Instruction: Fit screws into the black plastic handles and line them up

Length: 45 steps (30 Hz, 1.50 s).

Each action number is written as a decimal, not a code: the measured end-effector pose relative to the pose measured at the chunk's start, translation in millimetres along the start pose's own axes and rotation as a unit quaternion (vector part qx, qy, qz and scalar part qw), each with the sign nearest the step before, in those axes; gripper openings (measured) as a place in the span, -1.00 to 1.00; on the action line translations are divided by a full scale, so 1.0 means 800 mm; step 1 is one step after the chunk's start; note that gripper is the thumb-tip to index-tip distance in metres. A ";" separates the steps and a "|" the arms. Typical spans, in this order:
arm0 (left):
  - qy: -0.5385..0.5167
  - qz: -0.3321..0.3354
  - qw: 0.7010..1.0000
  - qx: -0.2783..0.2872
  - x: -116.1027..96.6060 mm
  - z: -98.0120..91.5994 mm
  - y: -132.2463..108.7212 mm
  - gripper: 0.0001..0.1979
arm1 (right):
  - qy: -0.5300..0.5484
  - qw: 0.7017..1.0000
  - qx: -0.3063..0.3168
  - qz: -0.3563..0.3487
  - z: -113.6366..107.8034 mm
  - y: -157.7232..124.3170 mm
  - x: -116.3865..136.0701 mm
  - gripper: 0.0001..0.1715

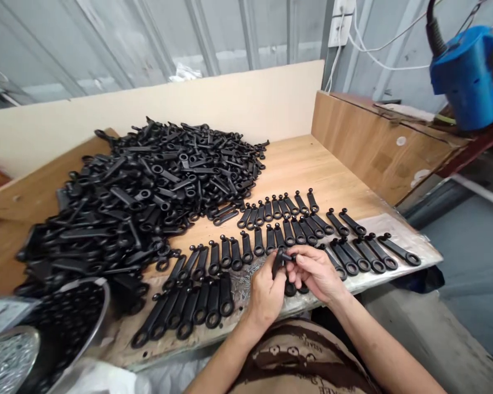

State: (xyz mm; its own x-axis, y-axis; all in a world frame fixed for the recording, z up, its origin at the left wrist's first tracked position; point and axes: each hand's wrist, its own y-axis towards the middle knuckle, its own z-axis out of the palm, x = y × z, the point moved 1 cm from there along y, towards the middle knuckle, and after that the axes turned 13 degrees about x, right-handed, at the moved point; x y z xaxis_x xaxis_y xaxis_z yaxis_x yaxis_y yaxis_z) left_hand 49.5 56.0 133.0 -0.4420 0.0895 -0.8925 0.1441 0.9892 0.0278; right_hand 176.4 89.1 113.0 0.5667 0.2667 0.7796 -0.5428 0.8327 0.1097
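Observation:
In front of my body, my left hand (266, 293) is closed around a black crank lever (278, 262), mostly covered by the fingers. My right hand (318, 273) pinches a small black knob (293, 257) at the end of that lever. Whether the knob is fixed to it I cannot tell. Rows of similar black levers (258, 241), each with a ring at one end and many with a round knob at the other, lie around both hands. A patch of small metal pins or screws (243, 282) lies just left of my left hand.
A large heap of black levers (156, 180) covers the table's left side. At the lower left stand a container of small black pieces (102, 312) and a round dish of metal pins (10, 361). A board (213, 98) closes the back; a blue tool (464, 82) hangs upper right.

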 end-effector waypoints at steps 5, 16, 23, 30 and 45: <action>-0.101 -0.053 0.993 -0.001 0.021 0.002 -0.006 -0.80 | -0.263 0.961 -0.076 -0.032 -0.006 -0.012 -0.005 -0.77; 0.037 -0.004 0.999 0.021 0.033 0.001 -0.017 -0.71 | -0.489 0.868 -0.020 -0.085 0.013 -0.015 0.001 -0.80; 0.075 0.019 0.997 -0.006 0.039 0.001 -0.021 -0.71 | -0.409 0.910 -0.050 -0.055 0.015 -0.016 -0.005 -0.81; 0.182 0.069 0.980 -0.042 0.032 0.010 -0.025 -0.68 | -0.427 0.896 -0.077 -0.100 0.020 -0.025 -0.002 -0.85; 0.011 0.014 0.999 0.049 0.006 0.021 -0.013 -0.75 | -0.433 0.892 -0.101 -0.085 0.009 -0.020 0.001 -0.83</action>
State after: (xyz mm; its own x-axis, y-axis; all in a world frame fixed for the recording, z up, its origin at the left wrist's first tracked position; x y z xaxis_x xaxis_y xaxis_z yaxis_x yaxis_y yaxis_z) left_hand 60.9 44.4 120.9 -0.4564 0.1207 -0.8815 0.2419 0.9703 0.0076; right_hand 181.6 72.4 116.2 -0.1084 -0.2734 0.9558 -0.3235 0.9188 0.2262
